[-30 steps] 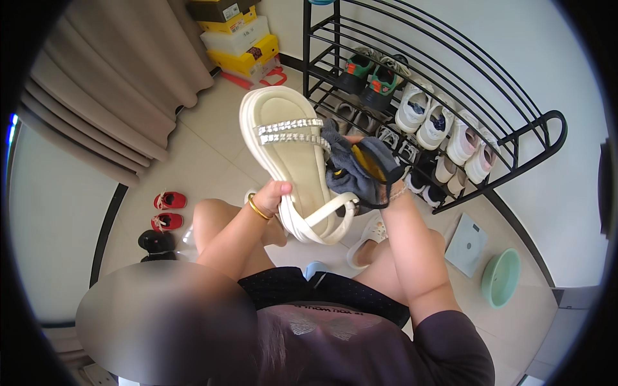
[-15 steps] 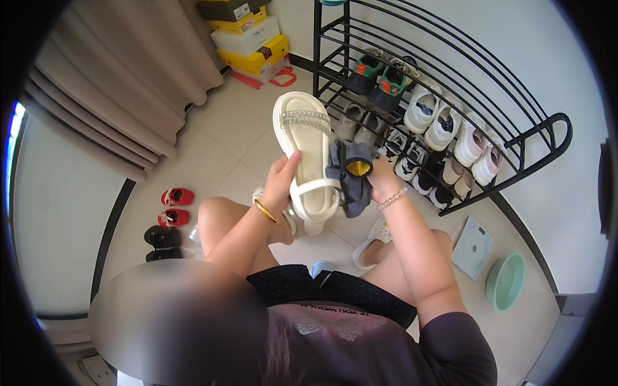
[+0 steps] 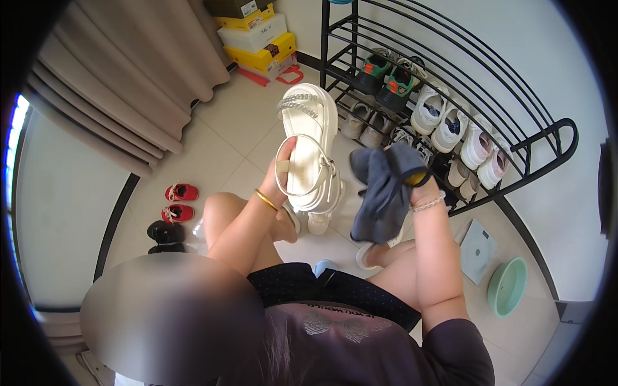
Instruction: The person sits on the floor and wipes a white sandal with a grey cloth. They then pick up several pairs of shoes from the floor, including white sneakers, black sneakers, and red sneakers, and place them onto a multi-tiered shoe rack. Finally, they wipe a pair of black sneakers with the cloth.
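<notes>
My left hand (image 3: 276, 180) grips a white platform sandal (image 3: 300, 128) by its side near the ankle strap. The sandal is raised above the floor, insole toward me, with braided clear-looking bands across its front. My right hand (image 3: 426, 192) is closed on a bunched dark grey cloth (image 3: 381, 196) with a yellow patch near the wrist. The cloth hangs apart from the sandal, to its right, and hides most of my right fingers. Another white shoe (image 3: 318, 223) partly shows below the held sandal.
A black metal rack (image 3: 547, 168) with several pairs of shoes stands at the far right. Shoe boxes (image 3: 261, 58) are stacked by the curtain (image 3: 138, 77). Red shoes (image 3: 178, 212) and black shoes (image 3: 165, 231) lie left. A scale (image 3: 478, 249) and green basin (image 3: 506, 287) sit right.
The cloth has moved right, away from the sandal, with my right hand. My left hand has tilted the sandal, so its thick side and buckle now show.
</notes>
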A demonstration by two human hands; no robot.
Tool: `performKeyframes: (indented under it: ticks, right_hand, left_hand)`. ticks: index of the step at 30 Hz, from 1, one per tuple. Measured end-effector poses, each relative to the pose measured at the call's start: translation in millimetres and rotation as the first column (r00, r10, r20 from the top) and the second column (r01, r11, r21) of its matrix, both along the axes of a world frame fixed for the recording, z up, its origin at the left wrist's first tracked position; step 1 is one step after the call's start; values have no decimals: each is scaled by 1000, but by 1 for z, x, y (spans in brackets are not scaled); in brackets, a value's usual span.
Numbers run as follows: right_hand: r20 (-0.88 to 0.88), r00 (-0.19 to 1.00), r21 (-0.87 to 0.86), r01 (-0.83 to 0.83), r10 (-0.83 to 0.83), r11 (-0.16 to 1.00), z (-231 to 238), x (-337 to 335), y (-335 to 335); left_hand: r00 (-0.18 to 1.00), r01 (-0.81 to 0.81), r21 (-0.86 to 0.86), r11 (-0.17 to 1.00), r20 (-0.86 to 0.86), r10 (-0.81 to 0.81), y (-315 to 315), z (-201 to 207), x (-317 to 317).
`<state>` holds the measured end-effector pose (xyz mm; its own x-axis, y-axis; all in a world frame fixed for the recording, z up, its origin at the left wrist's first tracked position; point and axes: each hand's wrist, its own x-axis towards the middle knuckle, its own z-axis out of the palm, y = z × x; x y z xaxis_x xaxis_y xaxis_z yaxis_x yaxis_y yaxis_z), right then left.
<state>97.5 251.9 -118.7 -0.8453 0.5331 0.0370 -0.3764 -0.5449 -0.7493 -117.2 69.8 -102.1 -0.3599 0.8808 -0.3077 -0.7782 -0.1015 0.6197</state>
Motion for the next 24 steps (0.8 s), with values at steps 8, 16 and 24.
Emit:
performKeyframes:
  ticks: [8,16,24]
  right_hand:
    - [17,957,-151,290,-291,945,33,-24,-4]
    - [428,878,260,107,-214,960,29,-35,-48]
    - [409,898,130,121,-165,984,49,-6,-26]
  left_hand:
    - [1000,10,-45,999,-12,-11,7,-4,19]
    - [993,91,-27,995,82,-89,16,-23,21]
    - [971,235,-278,931,20,-238,30,-87,37]
